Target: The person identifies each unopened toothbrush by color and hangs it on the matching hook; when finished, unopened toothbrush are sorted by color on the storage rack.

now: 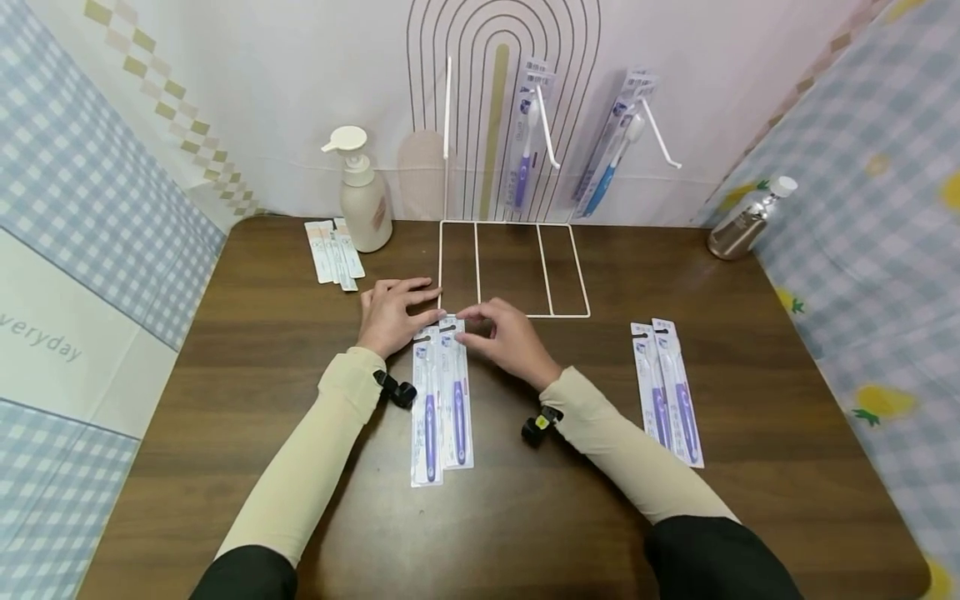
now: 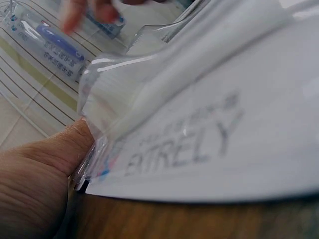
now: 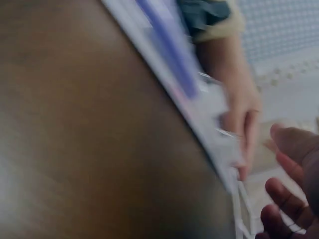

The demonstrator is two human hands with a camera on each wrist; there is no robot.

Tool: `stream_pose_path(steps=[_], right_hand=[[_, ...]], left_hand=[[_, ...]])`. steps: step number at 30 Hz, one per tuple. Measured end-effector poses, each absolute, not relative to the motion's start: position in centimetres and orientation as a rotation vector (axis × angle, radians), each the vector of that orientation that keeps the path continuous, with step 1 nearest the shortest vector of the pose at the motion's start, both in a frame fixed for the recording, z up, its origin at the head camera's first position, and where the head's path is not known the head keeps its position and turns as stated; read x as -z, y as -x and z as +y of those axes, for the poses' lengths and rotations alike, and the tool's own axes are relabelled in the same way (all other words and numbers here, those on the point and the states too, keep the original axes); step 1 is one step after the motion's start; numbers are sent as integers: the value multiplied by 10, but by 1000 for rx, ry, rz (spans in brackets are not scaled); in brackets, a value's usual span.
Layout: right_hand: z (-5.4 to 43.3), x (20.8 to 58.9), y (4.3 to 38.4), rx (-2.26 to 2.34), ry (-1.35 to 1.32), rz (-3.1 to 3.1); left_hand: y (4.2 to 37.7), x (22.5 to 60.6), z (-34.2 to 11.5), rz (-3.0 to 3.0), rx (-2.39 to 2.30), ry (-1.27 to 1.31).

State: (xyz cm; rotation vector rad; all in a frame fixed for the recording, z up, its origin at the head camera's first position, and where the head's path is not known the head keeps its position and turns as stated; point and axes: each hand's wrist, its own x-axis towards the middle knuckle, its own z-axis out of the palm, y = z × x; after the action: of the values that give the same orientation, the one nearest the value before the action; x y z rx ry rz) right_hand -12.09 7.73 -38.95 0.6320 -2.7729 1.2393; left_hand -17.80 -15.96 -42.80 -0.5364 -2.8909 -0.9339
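Blister-packed toothbrushes (image 2: 199, 99) could have skewed if nudged, since the left hand (image 1: 393, 317), fingers spread, apparently only touched them by thumb while the right hand (image 1: 508, 337) hovered, fingers parted, empty.

Head view: high, facing forward-down over wooden table (image 1: 525, 525). Left-wrist view: close against toothbrush packs (image 2: 199, 144), facing backdrop (image 2: 37, 77). Right-wrist view: tilted, toward left hand (image 3: 241, 107); both wrists share packs.

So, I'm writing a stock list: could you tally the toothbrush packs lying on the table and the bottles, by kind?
Packs with purple toothbrushes: 4
Pump bottle: 1
White-capped bottle: 1
Total: 6
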Motion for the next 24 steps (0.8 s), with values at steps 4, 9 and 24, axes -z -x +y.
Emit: stream_pose_path(steps=[4, 9, 24], right_hand=[[72, 405, 113, -1122, -607, -2869], [67, 407, 108, -984, -588, -2934], [88, 405, 95, -1440, -544, -2787]], left_hand=[[177, 427, -159, -2892, 939, 534], [177, 426, -159, -2892, 939, 535], [177, 426, -159, -2882, 942, 541]])
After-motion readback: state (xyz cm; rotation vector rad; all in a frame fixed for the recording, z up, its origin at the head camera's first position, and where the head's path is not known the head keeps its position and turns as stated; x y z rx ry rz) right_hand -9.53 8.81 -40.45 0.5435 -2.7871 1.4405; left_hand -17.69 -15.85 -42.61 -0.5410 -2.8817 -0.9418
